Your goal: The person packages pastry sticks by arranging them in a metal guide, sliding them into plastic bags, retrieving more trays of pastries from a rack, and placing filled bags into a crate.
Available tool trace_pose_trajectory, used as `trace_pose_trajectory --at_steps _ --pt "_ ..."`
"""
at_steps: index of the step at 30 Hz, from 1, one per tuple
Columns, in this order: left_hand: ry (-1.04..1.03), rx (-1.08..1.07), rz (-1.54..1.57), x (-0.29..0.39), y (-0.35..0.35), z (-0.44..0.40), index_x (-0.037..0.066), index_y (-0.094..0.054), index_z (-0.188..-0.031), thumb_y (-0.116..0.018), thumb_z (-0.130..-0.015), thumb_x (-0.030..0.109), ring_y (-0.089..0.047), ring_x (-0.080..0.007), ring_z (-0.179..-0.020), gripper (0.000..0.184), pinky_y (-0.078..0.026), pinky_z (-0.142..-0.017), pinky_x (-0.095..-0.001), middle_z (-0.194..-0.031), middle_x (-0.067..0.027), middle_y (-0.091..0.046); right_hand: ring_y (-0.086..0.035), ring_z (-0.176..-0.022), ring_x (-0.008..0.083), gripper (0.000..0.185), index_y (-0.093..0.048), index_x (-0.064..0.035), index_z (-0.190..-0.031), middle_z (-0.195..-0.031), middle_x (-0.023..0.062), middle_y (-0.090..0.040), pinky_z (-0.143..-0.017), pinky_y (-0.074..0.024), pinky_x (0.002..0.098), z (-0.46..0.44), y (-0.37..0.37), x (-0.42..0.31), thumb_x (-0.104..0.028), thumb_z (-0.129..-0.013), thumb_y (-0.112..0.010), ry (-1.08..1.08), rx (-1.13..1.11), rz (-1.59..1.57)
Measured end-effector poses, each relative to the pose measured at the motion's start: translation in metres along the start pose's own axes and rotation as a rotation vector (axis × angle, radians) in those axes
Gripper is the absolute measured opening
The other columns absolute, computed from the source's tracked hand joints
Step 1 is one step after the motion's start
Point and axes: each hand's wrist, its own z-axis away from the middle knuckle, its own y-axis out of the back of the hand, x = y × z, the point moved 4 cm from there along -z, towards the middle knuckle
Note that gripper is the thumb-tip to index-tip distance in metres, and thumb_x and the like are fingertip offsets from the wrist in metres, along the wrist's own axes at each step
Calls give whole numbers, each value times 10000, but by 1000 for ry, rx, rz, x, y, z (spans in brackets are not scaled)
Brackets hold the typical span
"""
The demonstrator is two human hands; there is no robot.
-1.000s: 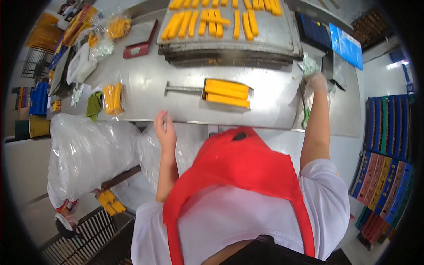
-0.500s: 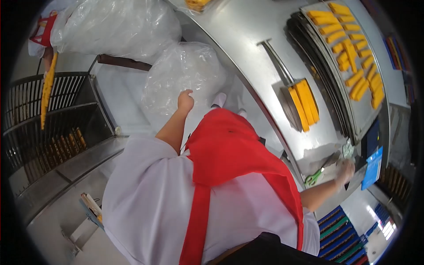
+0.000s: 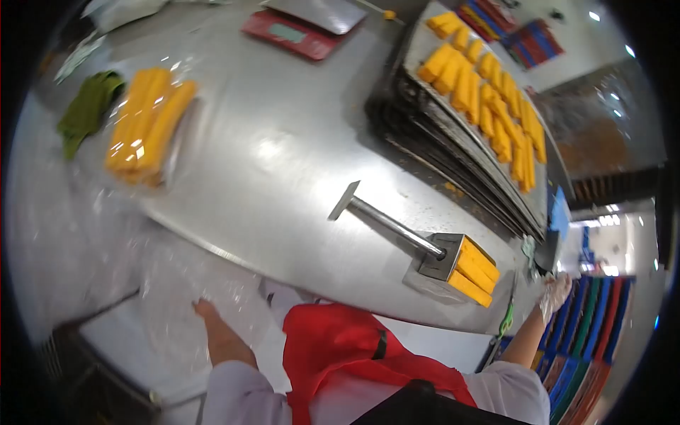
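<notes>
My left hand [image 3: 206,310], bare, hangs low beyond the table edge, in front of a large clear plastic bag [image 3: 177,283]. Its fingers look curled together; whether they grip the plastic I cannot make out. My right hand [image 3: 557,292], in a clear plastic glove, is at the table's right end, its fingers blurred. Near it are green-handled scissors [image 3: 507,317]. Between my hands a metal box-shaped holder with a T-shaped rod [image 3: 397,228] lies on the table, filled with yellow sticks [image 3: 473,273]. Farther left sits a clear bag of long yellow sticks [image 3: 147,127].
The steel table [image 3: 283,184] curves around my front. Stacked dark trays [image 3: 453,163] carry more yellow sticks [image 3: 485,92]. A red scale [image 3: 297,32] stands at the back, a green cloth [image 3: 88,110] at far left. Coloured crates [image 3: 584,319] are stacked on the right.
My view has swung toward the table, bringing the scale, green cloth and bagged sticks into sight. The rack and other person at left have left view. Both hands stay near the same things.
</notes>
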Motion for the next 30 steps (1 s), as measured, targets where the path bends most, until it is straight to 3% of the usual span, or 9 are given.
trace_pose_trajectory --at_steps 1,3,8,17,21,24,26,29,30 --pt "-25 -12 36 9 -4 -8 72 -552 -1100 -353 -897 248 -543 -186 -1039 334 -357 -965 -399 -1069 -93 -593 -487 -566 148 327 -459 -56 -1106 -751 51 -500 -488 -400 239 22 -21 -28 -137 -820 -596 -70 152 86" --pt "6 -60 134 19 -6 -19 64 -554 -1076 -365 -891 241 -548 -205 -1011 318 -368 -936 -403 -1044 -103 -596 -447 -512 131 265 -491 -57 -1011 -718 30 -465 -463 -370 244 20 -9 -25 -174 -807 -613 -12 49 -70" --pt "132 -105 356 45 -9 -32 45 -559 -1016 -396 -876 224 -559 -253 -939 279 -396 -863 -412 -982 -131 -601 -453 -515 137 265 -493 -71 -1024 -734 50 -511 -463 -376 240 33 -21 -47 -176 -809 -606 -3 256 24" --pt "464 60 991 45 11 9 11 -567 -907 -452 -848 194 -581 -339 -810 224 -445 -731 -429 -870 -179 -611 -526 -643 172 332 -489 -33 -1098 -823 100 -524 -547 -463 269 9 -39 -38 -211 -825 -549 65 108 104" --pt "562 309 1240 -9 43 60 -4 -571 -859 -477 -836 180 -590 -377 -753 209 -467 -673 -437 -820 -201 -616 -505 -589 159 302 -504 -13 -1059 -820 97 -519 -490 -422 255 2 -51 -50 -191 -817 -527 -21 116 46" --pt "484 457 1269 -72 89 126 -38 -557 -891 -479 -830 134 -580 -391 -800 198 -454 -706 -449 -854 -232 -603 -479 -586 153 308 -533 12 -1029 -858 92 -537 -494 -396 265 -19 -54 -54 -232 -852 -465 153 2 419" --pt "399 516 1217 -110 98 157 -40 -558 -945 -493 -823 108 -579 -384 -852 202 -458 -745 -438 -908 -236 -601 -478 -602 149 340 -543 19 -1045 -890 97 -553 -515 -402 264 -2 -84 -74 -255 -858 -470 -167 55 191" --pt "445 474 1169 -152 129 204 -23 -567 -978 -516 -810 92 -580 -363 -908 210 -462 -775 -424 -955 -225 -600 -459 -525 105 331 -571 -29 -993 -739 67 -562 -455 -368 244 5 -113 -85 -326 -858 -517 267 -39 138" --pt "462 514 1158 -172 138 209 -23 -567 -978 -516 -810 92 -580 -363 -908 210 -462 -775 -424 -955 -225 -600 -444 -518 96 337 -581 -30 -998 -713 55 -543 -462 -358 233 18 -131 -107 -331 -862 -515 131 -53 45"
